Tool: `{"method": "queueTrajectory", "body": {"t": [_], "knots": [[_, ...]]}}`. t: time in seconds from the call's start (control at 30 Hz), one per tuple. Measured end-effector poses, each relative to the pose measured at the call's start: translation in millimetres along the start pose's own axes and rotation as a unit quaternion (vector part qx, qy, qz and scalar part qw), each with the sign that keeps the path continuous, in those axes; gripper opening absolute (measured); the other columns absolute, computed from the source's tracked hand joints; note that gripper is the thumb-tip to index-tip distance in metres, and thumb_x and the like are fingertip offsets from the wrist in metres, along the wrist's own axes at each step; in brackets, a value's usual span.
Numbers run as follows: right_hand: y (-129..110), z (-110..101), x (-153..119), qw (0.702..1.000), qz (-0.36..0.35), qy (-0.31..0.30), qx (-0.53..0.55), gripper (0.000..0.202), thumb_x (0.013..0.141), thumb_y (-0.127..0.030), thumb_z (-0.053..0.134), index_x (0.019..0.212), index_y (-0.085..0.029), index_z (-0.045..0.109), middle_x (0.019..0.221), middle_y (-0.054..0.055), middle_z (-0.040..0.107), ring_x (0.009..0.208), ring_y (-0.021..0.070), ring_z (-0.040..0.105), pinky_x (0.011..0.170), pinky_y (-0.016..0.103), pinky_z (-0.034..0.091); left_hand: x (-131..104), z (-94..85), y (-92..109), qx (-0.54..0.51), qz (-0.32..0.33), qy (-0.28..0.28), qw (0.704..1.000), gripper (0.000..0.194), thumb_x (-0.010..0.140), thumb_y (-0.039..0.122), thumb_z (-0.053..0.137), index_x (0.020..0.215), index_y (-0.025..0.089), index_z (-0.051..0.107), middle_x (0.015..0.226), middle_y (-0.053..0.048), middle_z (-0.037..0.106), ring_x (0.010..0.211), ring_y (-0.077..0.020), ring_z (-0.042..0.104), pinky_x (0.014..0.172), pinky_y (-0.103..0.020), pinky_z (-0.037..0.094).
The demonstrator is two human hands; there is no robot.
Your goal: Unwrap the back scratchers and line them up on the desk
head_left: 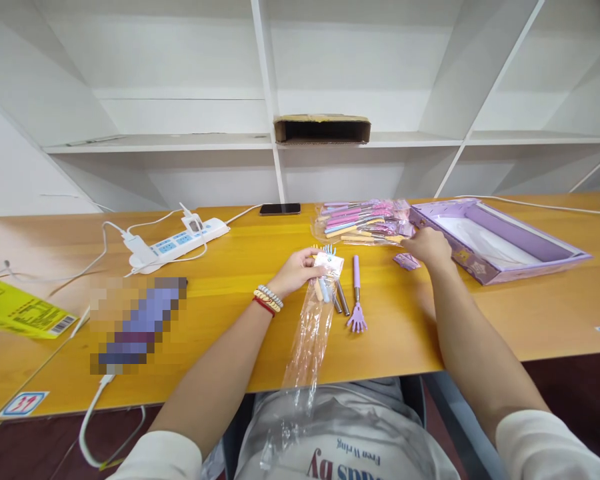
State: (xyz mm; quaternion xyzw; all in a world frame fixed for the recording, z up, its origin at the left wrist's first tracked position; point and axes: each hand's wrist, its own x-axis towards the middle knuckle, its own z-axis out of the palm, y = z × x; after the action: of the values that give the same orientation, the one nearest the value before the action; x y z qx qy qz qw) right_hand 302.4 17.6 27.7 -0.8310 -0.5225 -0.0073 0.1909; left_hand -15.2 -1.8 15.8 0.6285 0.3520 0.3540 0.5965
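Thumb and fingers of my left hand point(300, 270) are closed on a long clear plastic bag point(307, 333) and a white card point(330, 264). Blue and yellow hand-shaped scratcher heads point(329, 249) show at its top, and the bag's tail hangs over the table edge. Just right of it lies a purple telescopic back scratcher point(357, 293), hand end towards me. My right hand point(433, 247) is by the purple box, fingers drawn together beside a small purple packet point(407, 261); what is between its fingertips is hidden.
Wrapped back scratchers point(360, 220) are piled at the table's back. An open purple box point(525, 267) stands right. A power strip point(180, 243), cables, a blurred-out device point(143, 323) and a yellow package point(23, 310) occupy the left. A dark phone point(280, 209) lies below the shelves point(405, 139).
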Motion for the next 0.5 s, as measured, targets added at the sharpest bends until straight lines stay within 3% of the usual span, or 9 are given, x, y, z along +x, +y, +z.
{"method": "queueTrajectory", "body": {"t": [0.1,0.2,0.27,0.33,0.5], "knots": [[-36,0,-27,0.97,-0.168,-0.048,0.169,0.032,0.074,-0.044,0.053,0.069,-0.014,0.064,0.065,0.007,0.062,0.065,0.0179,0.058,0.06,0.027,0.042,-1,1.4,1,0.005,0.002,-0.012,1.0,0.039,0.065,0.026,0.072,0.099,0.013,0.056,0.071,0.0,0.061,0.059,-0.0088,0.055,0.053,-0.02,0.04],[-67,4,-58,0.867,-0.305,-0.19,0.346,0.037,0.079,-0.05,0.051,0.076,-0.015,0.063,0.071,0.003,0.063,0.062,0.0128,0.056,0.058,0.024,0.042,-2,1.6,0,0.018,0.003,-0.029,0.999,0.039,0.066,0.028,0.072,0.098,0.012,0.057,0.072,-0.002,0.062,0.058,-0.0091,0.056,0.054,-0.022,0.042],[-81,8,-74,0.814,-0.312,-0.264,0.414,0.036,0.077,-0.05,0.054,0.08,-0.015,0.062,0.071,0.002,0.062,0.058,0.0105,0.053,0.055,0.023,0.041,-1,1.1,-2,0.019,0.011,-0.034,0.999,0.039,0.066,0.028,0.072,0.098,0.011,0.058,0.072,-0.002,0.062,0.057,-0.0091,0.056,0.055,-0.022,0.043],[-87,12,-84,0.785,-0.301,-0.308,0.446,0.034,0.075,-0.048,0.059,0.076,-0.013,0.061,0.065,0.001,0.059,0.053,0.0086,0.049,0.051,0.022,0.037,-1,0.5,-3,0.011,0.021,-0.038,0.999,0.039,0.065,0.027,0.073,0.097,0.011,0.059,0.072,-0.002,0.061,0.06,-0.0096,0.057,0.057,-0.023,0.044],[-90,17,-89,0.762,-0.3,-0.333,0.468,0.03,0.073,-0.041,0.063,0.065,-0.013,0.056,0.055,-0.003,0.053,0.047,0.0062,0.042,0.048,0.021,0.032,0,0.1,-3,0.003,0.014,-0.047,0.999,0.032,0.067,0.027,0.071,0.093,0.011,0.061,0.072,-0.002,0.062,0.059,-0.0089,0.055,0.057,-0.022,0.042]]}}
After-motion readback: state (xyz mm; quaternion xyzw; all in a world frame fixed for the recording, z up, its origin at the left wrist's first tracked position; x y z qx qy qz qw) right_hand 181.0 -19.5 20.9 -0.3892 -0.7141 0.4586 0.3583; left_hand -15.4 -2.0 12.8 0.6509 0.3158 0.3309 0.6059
